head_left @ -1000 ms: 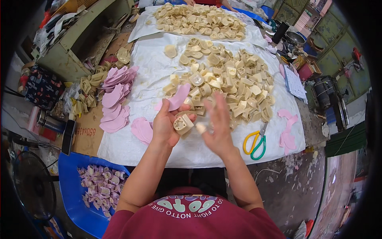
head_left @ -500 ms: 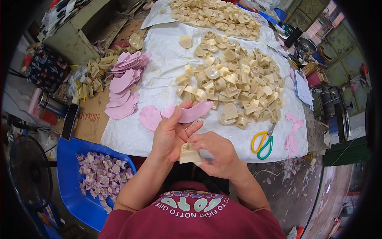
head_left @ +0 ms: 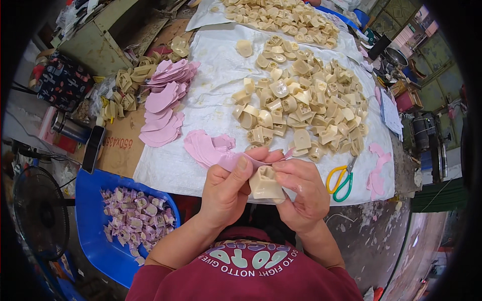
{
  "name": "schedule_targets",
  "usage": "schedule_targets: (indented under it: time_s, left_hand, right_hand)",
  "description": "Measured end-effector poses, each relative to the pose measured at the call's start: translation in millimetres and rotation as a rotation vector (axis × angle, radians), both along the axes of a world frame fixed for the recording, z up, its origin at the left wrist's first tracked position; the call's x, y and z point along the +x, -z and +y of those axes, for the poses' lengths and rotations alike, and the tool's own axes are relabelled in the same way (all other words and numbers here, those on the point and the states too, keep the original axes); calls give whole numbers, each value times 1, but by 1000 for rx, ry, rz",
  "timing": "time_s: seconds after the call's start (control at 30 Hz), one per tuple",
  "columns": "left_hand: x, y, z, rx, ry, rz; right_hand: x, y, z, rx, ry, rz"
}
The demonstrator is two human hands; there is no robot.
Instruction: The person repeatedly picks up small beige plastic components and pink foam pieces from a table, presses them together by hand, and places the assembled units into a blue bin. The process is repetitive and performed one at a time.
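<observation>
My left hand (head_left: 226, 190) pinches a curved pink cover piece (head_left: 232, 160) between thumb and fingers, its strip running across behind a cream plastic shoe heel (head_left: 266, 185). That heel is gripped by my right hand (head_left: 305, 193), fingers at its top and thumb at its lower edge, hollow side up. Both hands meet at the heel above the table's front edge. Just beyond my left hand lies a small stack of pink pieces (head_left: 201, 145). A large heap of cream heels (head_left: 311, 108) spreads over the white sheet (head_left: 211, 75) past my hands.
Scissors (head_left: 340, 181) with yellow and green handles lie right of my hands, near pink scraps (head_left: 375, 173). More pink pieces (head_left: 163, 108) are stacked at left. A blue tub (head_left: 90, 220) with pink-wrapped pieces stands lower left, beside a fan (head_left: 40, 213). Another heel heap (head_left: 281, 20) lies farther back.
My right hand has lifted the heel up and rightward to the pink piece. My left fingers, spread before, now close around the piece, drawn nearer the heel. The view has shifted slightly.
</observation>
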State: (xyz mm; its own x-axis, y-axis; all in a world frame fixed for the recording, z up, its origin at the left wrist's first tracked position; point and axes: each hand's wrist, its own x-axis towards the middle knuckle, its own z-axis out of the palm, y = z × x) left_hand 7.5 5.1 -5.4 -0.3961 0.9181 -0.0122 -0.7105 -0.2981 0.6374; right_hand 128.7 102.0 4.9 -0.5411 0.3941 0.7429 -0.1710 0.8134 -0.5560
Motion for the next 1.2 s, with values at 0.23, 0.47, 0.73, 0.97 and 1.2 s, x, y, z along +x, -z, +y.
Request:
schedule_targets:
  time_s: [0.23, 0.47, 0.73, 0.97, 1.2]
  left_hand:
    - [2, -6, -1, -16, 11, -18]
    - [2, -10, -1, -41, 31, -57]
    - [0, -17, -2, -21, 64, -112]
    - [-9, -6, -4, -205, -179, 508]
    - [-16, 0, -6, -298, -16, 276]
  right_hand:
    - [3, -2, 0, 8, 6, 2]
    - [3, -4, 0, 25, 6, 2]
    - [0, -1, 6, 83, 52, 4]
    - [5, -11, 16, 232, 116, -168]
    - [6, -15, 16, 254, 127, -307]
